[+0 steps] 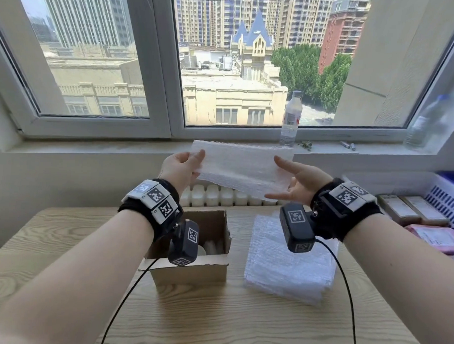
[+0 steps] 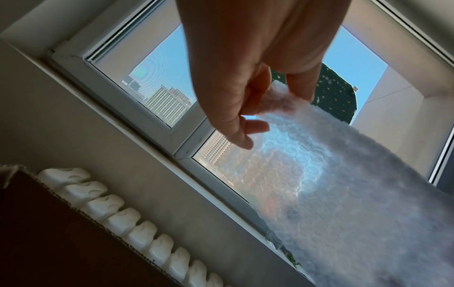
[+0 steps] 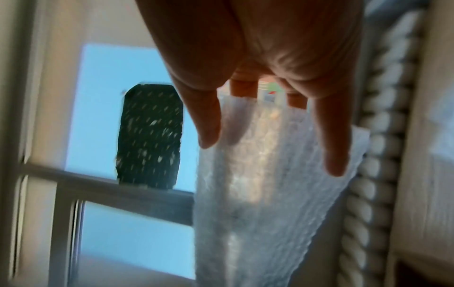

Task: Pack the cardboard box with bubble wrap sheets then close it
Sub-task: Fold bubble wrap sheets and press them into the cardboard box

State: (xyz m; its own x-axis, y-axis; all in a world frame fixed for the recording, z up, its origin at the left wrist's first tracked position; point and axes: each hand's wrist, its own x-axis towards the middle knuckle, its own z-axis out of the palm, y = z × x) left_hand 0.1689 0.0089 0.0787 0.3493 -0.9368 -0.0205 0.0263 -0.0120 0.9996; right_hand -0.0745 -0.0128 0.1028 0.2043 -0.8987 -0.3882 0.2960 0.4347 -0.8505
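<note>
I hold one bubble wrap sheet (image 1: 241, 167) stretched in the air in front of the window sill. My left hand (image 1: 195, 165) pinches its left edge between thumb and fingers; in the left wrist view the left hand (image 2: 270, 97) pinches a corner of the sheet (image 2: 319, 174). My right hand (image 1: 277, 178) is at the right edge with straight, spread fingers, thumb above and fingers below. In the blurred right wrist view the sheet (image 3: 258, 194) hangs among those straight fingers (image 3: 209, 126). The open cardboard box (image 1: 190, 271) stands on the table below my left wrist, with white items inside.
A stack of bubble wrap sheets (image 1: 289, 263) lies on the wooden table (image 1: 214, 322) right of the box. A water bottle (image 1: 290, 120) stands on the sill. A radiator (image 1: 219, 196) runs behind the table. Parcels (image 1: 411, 208) and a blue basket (image 1: 445, 202) sit at the right.
</note>
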